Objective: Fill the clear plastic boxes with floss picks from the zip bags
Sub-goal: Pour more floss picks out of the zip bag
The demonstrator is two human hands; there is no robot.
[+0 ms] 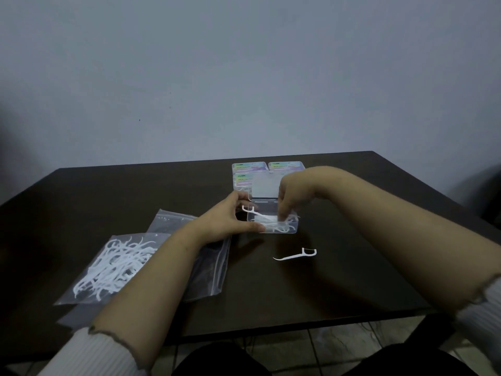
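An open clear plastic box (294,229) sits mid-table with its lid (264,185) standing up at the back. White floss picks (279,226) lie inside it. My left hand (230,218) holds the box by its left side. My right hand (294,196) reaches down into the box, its fingertips pinching floss picks. One pick (250,210) sticks out over the box's left rim. A single floss pick (296,255) lies loose on the table in front of the box. At the left lies a zip bag (113,267) with several floss picks in it.
Closed boxes with coloured labels (249,169) stand behind the open box. Another zip bag (208,267), partly under my left forearm, lies between the full bag and the box. The dark table (352,280) ends near my lap; a grey wall stands behind.
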